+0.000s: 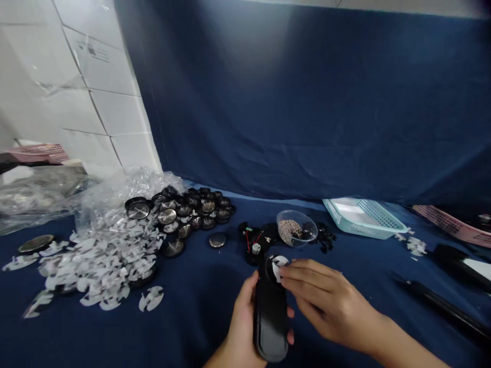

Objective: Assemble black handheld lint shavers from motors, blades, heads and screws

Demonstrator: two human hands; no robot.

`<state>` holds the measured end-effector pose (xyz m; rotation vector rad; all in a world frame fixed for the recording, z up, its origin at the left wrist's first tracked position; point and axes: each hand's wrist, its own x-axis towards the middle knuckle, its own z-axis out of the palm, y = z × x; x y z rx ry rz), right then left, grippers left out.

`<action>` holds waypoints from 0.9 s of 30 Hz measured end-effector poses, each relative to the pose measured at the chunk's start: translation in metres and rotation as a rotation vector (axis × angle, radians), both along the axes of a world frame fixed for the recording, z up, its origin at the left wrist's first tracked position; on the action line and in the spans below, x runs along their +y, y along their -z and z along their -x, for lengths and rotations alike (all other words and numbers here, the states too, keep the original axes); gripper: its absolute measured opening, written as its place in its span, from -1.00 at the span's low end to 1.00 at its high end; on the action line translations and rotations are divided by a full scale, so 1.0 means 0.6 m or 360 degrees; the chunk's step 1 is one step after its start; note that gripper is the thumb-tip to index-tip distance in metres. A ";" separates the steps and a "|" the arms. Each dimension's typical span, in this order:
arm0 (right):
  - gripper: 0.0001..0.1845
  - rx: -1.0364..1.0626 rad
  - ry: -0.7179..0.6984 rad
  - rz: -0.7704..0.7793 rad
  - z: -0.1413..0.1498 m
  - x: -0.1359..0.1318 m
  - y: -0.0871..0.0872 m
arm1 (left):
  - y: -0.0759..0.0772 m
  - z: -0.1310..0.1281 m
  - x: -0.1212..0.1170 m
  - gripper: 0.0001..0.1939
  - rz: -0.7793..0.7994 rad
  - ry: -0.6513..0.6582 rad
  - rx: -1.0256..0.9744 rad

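Observation:
A long black plastic housing [270, 317] with a round opening at its far end lies in my left hand [242, 324], which is closed around it from below. The fingertips of my right hand [330, 296] press a small white plastic piece [279, 266] at that round opening; how far it sits inside I cannot tell. Just beyond the housing is a black part with red wires [255, 243] and a small motor-like cylinder. A clear bowl [311, 232] of small metallic bits, probably screws, stands behind my right hand.
White plastic pieces [103, 260] are heaped on the left, with black round caps [184, 232] behind them. One round cap [217, 240] lies apart. A turquoise basket [378, 232] and a pink basket [460, 227] stand at the right, near a black pen-shaped tool [445, 304].

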<state>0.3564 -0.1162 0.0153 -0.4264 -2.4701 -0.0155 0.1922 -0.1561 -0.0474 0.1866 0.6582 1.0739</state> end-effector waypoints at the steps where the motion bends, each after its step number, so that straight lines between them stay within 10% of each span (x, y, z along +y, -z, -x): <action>1: -0.58 -0.0038 -0.0013 0.0048 -0.002 0.003 -0.008 | -0.001 0.000 0.000 -0.43 0.0001 -0.0004 -0.0001; 11: -0.82 -0.0155 0.0158 0.0216 0.007 0.027 -0.045 | 0.003 0.000 -0.003 -0.33 -0.0039 0.0084 0.0018; 27: -0.67 0.0213 0.0379 0.0286 0.024 0.004 -0.007 | 0.002 0.002 -0.003 -0.44 -0.0047 -0.0051 0.0097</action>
